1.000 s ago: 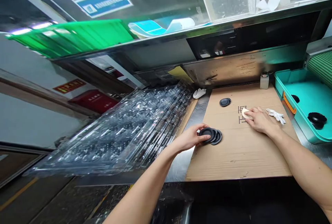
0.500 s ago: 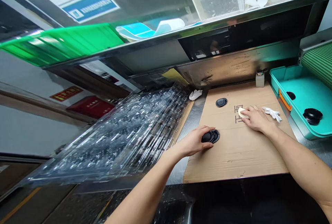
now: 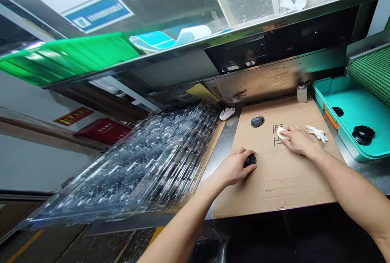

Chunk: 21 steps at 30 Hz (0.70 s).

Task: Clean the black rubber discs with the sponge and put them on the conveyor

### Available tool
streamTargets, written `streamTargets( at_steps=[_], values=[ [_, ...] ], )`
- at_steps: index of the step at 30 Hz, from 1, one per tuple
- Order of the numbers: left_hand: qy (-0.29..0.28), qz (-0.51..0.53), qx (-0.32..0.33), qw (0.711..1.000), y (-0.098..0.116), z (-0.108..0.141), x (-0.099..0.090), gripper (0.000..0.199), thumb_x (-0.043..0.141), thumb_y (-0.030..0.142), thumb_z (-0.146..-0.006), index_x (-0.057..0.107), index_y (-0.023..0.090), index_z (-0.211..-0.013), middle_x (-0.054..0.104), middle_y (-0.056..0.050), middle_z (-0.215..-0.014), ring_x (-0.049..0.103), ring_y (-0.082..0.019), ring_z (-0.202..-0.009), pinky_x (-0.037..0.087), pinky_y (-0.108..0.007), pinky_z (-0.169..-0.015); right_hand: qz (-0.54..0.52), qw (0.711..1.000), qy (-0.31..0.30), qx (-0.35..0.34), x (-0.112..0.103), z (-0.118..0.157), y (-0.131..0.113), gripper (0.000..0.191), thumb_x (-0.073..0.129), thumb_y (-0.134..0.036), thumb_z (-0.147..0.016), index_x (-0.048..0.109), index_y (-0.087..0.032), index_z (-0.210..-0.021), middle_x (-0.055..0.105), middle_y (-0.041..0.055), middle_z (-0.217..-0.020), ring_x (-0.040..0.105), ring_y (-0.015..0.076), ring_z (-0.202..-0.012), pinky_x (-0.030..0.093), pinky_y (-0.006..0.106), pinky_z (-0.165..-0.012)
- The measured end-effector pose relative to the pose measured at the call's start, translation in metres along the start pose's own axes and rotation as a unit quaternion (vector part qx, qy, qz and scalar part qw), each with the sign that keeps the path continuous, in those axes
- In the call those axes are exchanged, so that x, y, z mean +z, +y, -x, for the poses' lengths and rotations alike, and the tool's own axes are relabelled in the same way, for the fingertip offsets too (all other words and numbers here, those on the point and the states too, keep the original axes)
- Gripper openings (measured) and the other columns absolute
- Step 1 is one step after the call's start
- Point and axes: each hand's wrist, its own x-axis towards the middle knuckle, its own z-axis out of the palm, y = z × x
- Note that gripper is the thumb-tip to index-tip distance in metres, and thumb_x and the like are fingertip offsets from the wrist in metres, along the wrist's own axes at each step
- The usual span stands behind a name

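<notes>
My left hand (image 3: 235, 167) curls its fingers and thumb round black round plastic parts (image 3: 250, 160) on the left side of a cardboard sheet (image 3: 274, 188); the hand partly covers them. Pinched under the fingertips of my right hand (image 3: 298, 139) is a small cream-white pad (image 3: 280, 132), held down on the cardboard beside printed marks. Farther back lies another black round part (image 3: 257, 121), apart from both hands. A crumpled white cloth (image 3: 317, 133) rests just right of my right hand.
Stacked clear plastic trays (image 3: 146, 161) lean at the left. A small bottle (image 3: 302, 93) stands at the cardboard's back edge. On the right, a teal bin (image 3: 347, 143) holds black parts (image 3: 363, 134) near a green conveyor belt (image 3: 371, 66). A metal shelf crosses above.
My left hand has closed farther over the black parts, which show less now. The right hand stays on the pad. The whole view has shifted slightly.
</notes>
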Motion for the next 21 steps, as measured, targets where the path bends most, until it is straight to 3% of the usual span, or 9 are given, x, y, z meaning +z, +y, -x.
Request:
streamTargets(
  at_steps=[7,11,15,17,18,21],
  values=[
    [-0.004,-0.012,-0.004,1.0,-0.046,-0.035,-0.018,0.06,0.06,0.045,-0.079,0.065,0.013,-0.13,0.064,-0.018,-0.13,0.062,-0.035,-0.121,0.044,-0.045,-0.111,0.016,1.0,-0.002,0.0,-0.007,0.002,-0.005,0.028,0.054,-0.038,-0.099,0.069,-0.028,-0.121,0.063,0.009,-0.123,0.052,0.0282,-0.116,0.042,0.042,-0.097],
    [-0.035,-0.025,0.05,0.998,-0.05,-0.046,-0.017,0.058,0.059,0.047,-0.078,0.067,0.017,-0.128,0.065,-0.016,-0.133,0.062,-0.033,-0.124,0.045,-0.04,-0.111,0.024,1.0,-0.01,0.008,-0.014,0.008,-0.011,0.03,0.05,-0.039,-0.101,0.068,-0.025,-0.121,0.064,0.0107,-0.121,0.053,0.0284,-0.115,0.045,0.042,-0.094],
    [-0.044,-0.087,0.039,0.995,-0.045,-0.071,-0.019,0.074,0.061,0.051,-0.073,0.061,0.017,-0.138,0.062,-0.019,-0.14,0.057,-0.039,-0.131,0.046,-0.046,-0.109,0.014,1.0,-0.003,0.003,-0.003,0.001,-0.009,0.026,0.056,-0.038,-0.096,0.069,-0.024,-0.114,0.064,0.01,-0.12,0.054,0.0286,-0.115,0.048,0.042,-0.093],
    [-0.022,-0.143,0.027,0.989,-0.017,-0.093,-0.036,0.084,0.061,0.055,-0.072,0.054,0.017,-0.146,0.056,-0.021,-0.146,0.052,-0.043,-0.136,0.045,-0.052,-0.108,0.002,1.0,0.012,0.011,0.006,-0.004,-0.006,0.025,0.058,-0.04,-0.094,0.07,-0.025,-0.111,0.063,0.0097,-0.119,0.055,0.0292,-0.114,0.049,0.043,-0.093],
    [-0.005,-0.162,0.035,0.986,0.007,-0.106,-0.049,0.084,0.06,0.057,-0.074,0.051,0.017,-0.148,0.054,-0.02,-0.149,0.051,-0.043,-0.137,0.044,-0.054,-0.108,-0.002,1.0,0.019,0.014,0.01,-0.006,-0.004,0.025,0.059,-0.04,-0.094,0.07,-0.026,-0.111,0.063,0.0096,-0.117,0.055,0.0292,-0.113,0.05,0.044,-0.092],
    [0.066,-0.134,0.13,0.98,0.117,-0.149,-0.092,0.068,0.045,0.057,-0.09,0.052,0.021,-0.146,0.053,-0.015,-0.151,0.056,-0.038,-0.131,0.046,-0.051,-0.106,-0.008,0.999,0.034,0.013,0.016,-0.009,-0.003,0.026,0.059,-0.042,-0.093,0.07,-0.026,-0.11,0.064,0.0098,-0.116,0.056,0.0288,-0.11,0.051,0.044,-0.089]
  ],
)
